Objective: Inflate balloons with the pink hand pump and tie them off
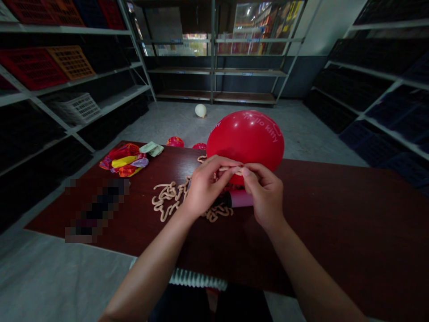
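Over the far side of your bench [335, 219], the big red balloon [244, 136] has its neck hidden behind your left hand [207, 184] and right hand [266, 190]. Your left hand covers part of the loose tan cords [165, 193], limp balloons [124, 159] lie beyond them, and your right hand blocks the pink tube's [241, 199] end. Both hands pinch a short tan cord [224, 169] at the balloon's base.

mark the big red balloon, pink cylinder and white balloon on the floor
Big red balloon [245, 139], head view, middle of its front
Pink cylinder [241, 199], head view, exposed side
White balloon [200, 110], head view, middle
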{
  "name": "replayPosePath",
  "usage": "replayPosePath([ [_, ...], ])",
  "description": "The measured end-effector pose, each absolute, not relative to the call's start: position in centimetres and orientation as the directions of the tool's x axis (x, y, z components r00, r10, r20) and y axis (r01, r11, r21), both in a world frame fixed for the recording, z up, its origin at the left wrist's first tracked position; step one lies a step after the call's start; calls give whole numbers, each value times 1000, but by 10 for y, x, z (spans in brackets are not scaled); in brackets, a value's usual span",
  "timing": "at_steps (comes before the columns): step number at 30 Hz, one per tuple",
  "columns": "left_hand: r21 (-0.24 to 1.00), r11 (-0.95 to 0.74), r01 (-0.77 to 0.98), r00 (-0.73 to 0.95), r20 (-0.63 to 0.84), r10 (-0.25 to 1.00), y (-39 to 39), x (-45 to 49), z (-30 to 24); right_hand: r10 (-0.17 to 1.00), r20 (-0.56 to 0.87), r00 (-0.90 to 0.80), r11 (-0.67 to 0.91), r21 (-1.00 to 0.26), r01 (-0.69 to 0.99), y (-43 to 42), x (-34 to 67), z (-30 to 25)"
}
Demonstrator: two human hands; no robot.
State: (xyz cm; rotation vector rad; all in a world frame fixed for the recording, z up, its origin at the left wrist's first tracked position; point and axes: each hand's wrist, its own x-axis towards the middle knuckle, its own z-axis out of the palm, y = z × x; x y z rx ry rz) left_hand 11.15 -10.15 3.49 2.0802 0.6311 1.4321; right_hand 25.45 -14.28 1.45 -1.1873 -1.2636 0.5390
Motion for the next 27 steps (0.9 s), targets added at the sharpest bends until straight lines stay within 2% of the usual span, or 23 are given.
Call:
replayPosePath([
  [3,693,-717,75,243,685,687,-103,113,31,857,386,341,351,-922,162,-145,250,19],
  [5,742,-670,15,204,654,728,-104,115,29,850,401,341,365,-916,167,-147,248,23],
  [12,833,-485,-265,131,530,838,-105,116,32,781,570,255,424,-783,455,-155,251,29],
  [20,775,-169,-609,94,282,955,-100,122,34,759,639,126,468,-669,578,-156,250,28],
  [22,792,-196,-578,97,306,947,-100,122,34,763,631,140,455,-678,577,-156,251,26],
  [27,826,-477,-299,208,544,813,-101,118,30,765,585,269,417,-769,485,-153,252,22],
])
